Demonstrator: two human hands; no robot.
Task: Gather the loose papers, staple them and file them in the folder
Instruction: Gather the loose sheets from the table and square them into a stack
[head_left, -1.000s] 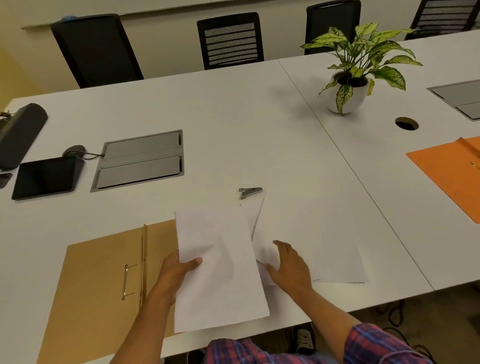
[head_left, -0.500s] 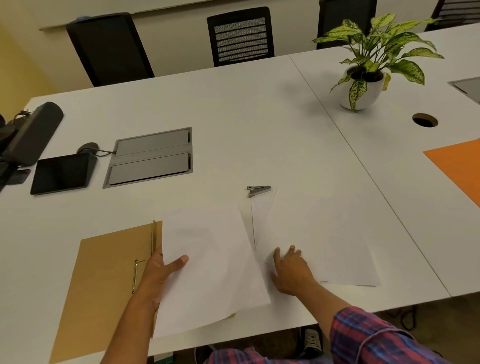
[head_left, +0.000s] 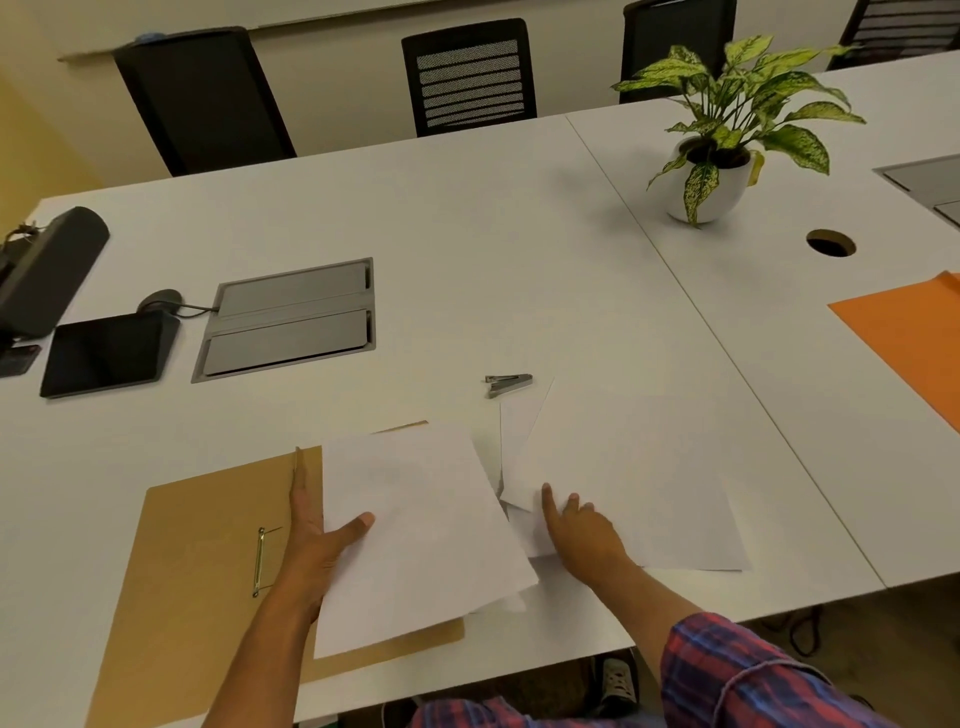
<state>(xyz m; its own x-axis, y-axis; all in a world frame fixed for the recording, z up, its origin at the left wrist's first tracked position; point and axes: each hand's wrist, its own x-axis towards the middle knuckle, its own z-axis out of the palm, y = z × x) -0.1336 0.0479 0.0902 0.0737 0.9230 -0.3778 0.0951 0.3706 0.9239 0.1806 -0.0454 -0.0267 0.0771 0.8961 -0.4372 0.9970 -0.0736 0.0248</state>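
On the white worktop (head_left: 467, 234), a brown folder (head_left: 197, 561) lies open at the near left, its metal clip (head_left: 258, 562) showing. The left hand (head_left: 317, 540) grips a sheet of paper (head_left: 415, 530) over the folder, thumb on top and fingers underneath. Just right, the right hand (head_left: 582, 530) presses flat, fingers spread, on the loose papers (head_left: 623, 478) lying overlapped on the worktop. A small stapler (head_left: 509, 383) sits just beyond them. An orange folder (head_left: 909, 338) lies far right.

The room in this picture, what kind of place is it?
Probably an office meeting room: long white tables joined together, black mesh chairs along the far side, and a built-in cable hatch in the tabletop.
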